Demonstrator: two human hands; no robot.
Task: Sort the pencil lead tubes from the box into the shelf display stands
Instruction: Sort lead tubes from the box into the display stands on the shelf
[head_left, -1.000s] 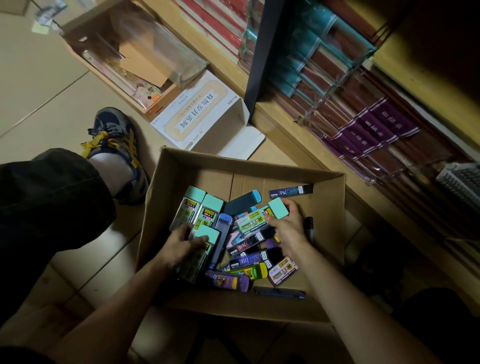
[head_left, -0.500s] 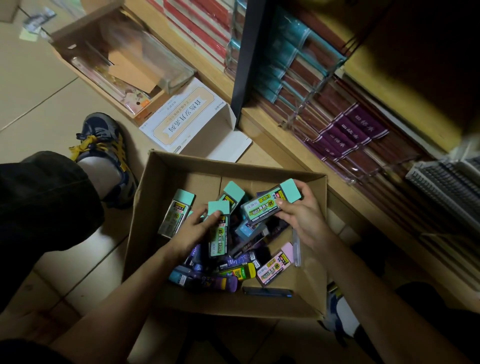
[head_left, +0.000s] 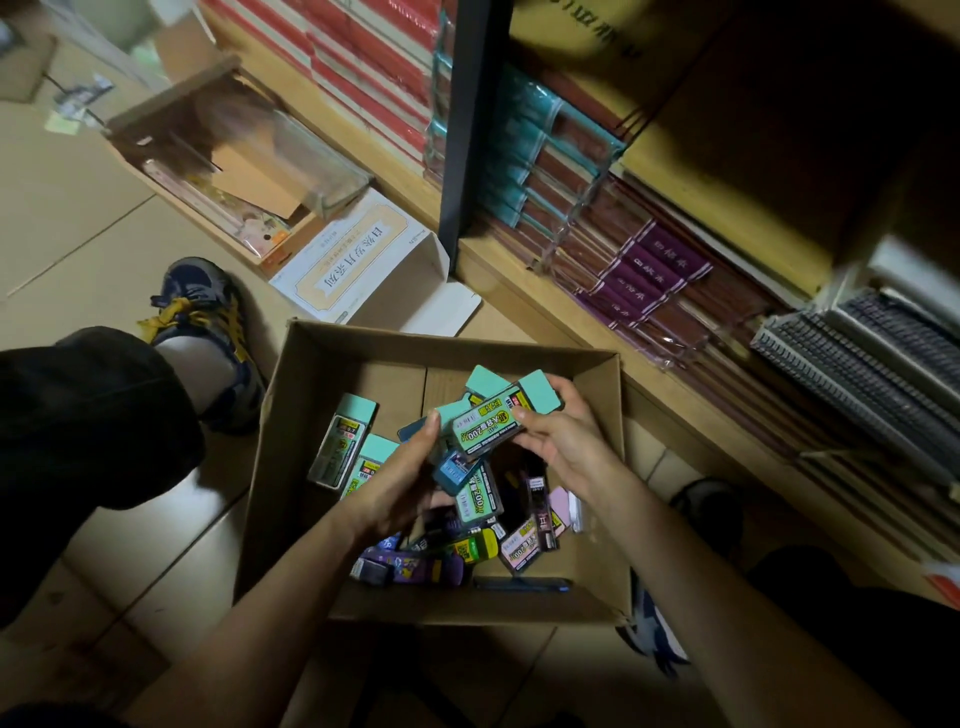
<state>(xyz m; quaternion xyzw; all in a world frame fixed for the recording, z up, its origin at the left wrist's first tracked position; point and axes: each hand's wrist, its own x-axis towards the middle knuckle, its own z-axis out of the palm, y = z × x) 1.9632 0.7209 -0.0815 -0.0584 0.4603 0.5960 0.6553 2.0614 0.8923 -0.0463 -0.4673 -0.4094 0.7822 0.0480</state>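
Teal-capped tube (head_left: 493, 428) higher now, in right hand (head_left: 569, 441)

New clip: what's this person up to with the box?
A person crouches over a cardboard box of pencil lead tubes on the floor. The right hand grips a teal-capped tube lifted above the pile, and the left hand holds a second tube against it. Other loose tubes lie in the box. The shelf display stands are just beyond the box.
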